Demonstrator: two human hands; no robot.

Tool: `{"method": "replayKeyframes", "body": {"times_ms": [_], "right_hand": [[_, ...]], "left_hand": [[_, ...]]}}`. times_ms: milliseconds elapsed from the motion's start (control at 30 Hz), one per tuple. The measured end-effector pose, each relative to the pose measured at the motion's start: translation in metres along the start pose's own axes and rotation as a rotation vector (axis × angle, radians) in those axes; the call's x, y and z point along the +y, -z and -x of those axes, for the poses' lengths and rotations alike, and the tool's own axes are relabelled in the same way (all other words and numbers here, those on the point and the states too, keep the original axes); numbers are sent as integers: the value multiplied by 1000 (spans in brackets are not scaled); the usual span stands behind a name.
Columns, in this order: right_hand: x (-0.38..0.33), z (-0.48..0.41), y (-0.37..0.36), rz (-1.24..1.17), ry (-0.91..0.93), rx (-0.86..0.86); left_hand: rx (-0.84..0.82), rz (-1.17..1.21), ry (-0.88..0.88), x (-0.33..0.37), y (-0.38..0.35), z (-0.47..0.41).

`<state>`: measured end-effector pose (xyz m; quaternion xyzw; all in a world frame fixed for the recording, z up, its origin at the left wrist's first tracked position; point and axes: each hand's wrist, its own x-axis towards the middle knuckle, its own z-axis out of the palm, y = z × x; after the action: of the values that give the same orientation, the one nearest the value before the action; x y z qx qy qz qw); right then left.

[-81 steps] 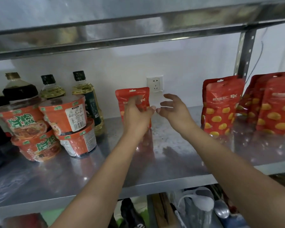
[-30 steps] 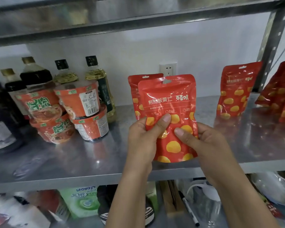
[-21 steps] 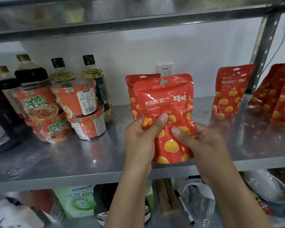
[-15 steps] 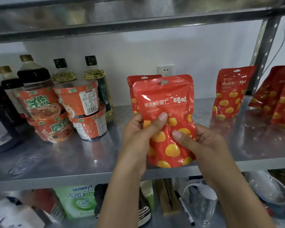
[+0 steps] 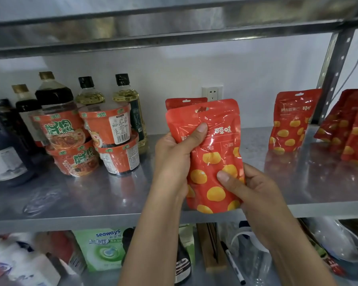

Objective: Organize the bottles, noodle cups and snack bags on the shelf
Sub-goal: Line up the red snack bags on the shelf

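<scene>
I have both hands on a glossy red plastic snack bag [image 5: 215,162] dotted with yellow rounds, held upright in front of the steel shelf [image 5: 112,195]: my left hand [image 5: 174,159] grips its upper left side, thumb across the front, and my right hand [image 5: 254,188] pinches its lower right edge. Just behind it a matching red bag [image 5: 184,102] stands on the shelf, with stacked orange noodle cups [image 5: 103,139] and dark and yellow bottles [image 5: 124,96] to the left and more red bags [image 5: 291,122] to the right

Reds and yellows on a silver shelf [image 5: 91,199]
We see a red snack bag [image 5: 213,157] dotted with yellow ovals, orange-red noodle cups [image 5: 105,129] lettered green near the left end, pale-yellow bottles [image 5: 124,94] capped black.
</scene>
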<state>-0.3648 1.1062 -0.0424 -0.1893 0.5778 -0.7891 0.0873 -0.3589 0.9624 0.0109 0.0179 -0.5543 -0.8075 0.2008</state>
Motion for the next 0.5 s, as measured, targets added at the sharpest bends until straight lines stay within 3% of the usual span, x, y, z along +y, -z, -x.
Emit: {"method": "replayKeyframes", "body": {"times_ms": [100,500], "right_hand": [[2,2,1,14,-60,-31],[2,2,2,-61,4,171]], "left_hand": [[15,25,35,5,-5,-8],[-66,-70,61,6,-18,-9]]}}
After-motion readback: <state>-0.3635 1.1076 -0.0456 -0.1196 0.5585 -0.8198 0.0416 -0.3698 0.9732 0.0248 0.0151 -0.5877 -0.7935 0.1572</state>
